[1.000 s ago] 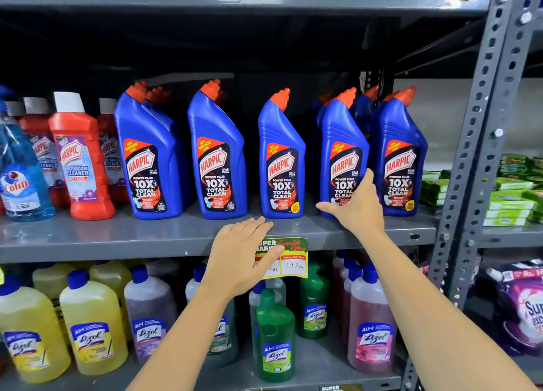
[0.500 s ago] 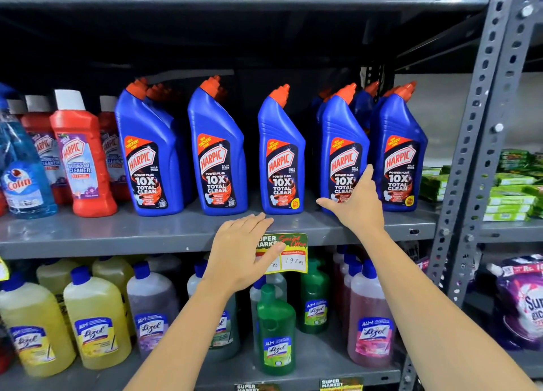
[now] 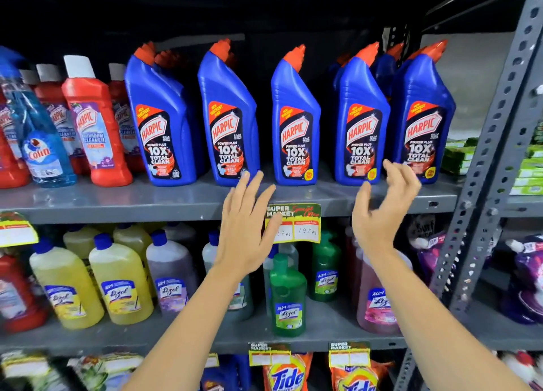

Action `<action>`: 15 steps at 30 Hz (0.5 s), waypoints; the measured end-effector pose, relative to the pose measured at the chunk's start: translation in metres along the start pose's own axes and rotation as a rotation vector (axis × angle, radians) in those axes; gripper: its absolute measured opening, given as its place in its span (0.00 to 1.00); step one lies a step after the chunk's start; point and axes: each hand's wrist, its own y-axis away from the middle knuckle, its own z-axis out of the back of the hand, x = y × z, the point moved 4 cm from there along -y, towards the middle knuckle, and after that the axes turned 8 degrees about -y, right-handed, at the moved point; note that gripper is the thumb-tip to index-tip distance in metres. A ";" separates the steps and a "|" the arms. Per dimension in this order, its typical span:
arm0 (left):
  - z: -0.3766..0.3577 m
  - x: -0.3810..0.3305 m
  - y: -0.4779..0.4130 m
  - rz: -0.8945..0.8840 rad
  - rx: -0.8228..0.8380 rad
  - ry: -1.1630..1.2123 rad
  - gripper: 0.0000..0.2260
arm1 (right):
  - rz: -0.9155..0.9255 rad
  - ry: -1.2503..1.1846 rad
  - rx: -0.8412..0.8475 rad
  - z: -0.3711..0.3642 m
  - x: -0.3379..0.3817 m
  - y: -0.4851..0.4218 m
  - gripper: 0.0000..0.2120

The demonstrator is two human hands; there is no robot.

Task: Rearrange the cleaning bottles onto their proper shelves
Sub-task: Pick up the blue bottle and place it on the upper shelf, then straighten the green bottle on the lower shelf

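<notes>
Several blue Harpic bottles (image 3: 295,120) with orange caps stand upright in a row on the grey middle shelf (image 3: 117,202). Red Harpic bathroom cleaner bottles (image 3: 94,126) and a blue Colin spray bottle (image 3: 41,144) stand at its left end. On the shelf below stand yellow Lizol bottles (image 3: 117,282), a green one (image 3: 286,296) and a pink one (image 3: 376,302). My left hand (image 3: 245,229) is open, fingers spread, in front of the shelf edge. My right hand (image 3: 382,211) is open with curled fingers, just in front of the two rightmost blue bottles, holding nothing.
A perforated grey upright (image 3: 493,161) bounds the shelf on the right, with green packs (image 3: 529,173) and purple detergent bags (image 3: 526,273) beyond it. A price tag (image 3: 293,223) hangs on the shelf edge. Tide packs (image 3: 286,376) sit on the bottom shelf.
My right hand has pulled back off the shelf near the blue bottle and curled its fingers. My left hand has lifted and spread. The view has tilted downward, showing the bottom shelf.
</notes>
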 end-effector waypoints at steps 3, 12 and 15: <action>-0.006 0.007 0.049 0.034 -0.201 0.020 0.19 | -0.020 -0.006 0.003 0.005 -0.005 0.053 0.16; -0.110 0.038 0.243 0.242 0.617 0.050 0.20 | -0.559 0.159 0.628 -0.014 -0.037 0.205 0.35; -0.134 0.050 0.279 0.180 0.895 -0.075 0.27 | -0.678 0.236 0.746 -0.019 -0.042 0.234 0.45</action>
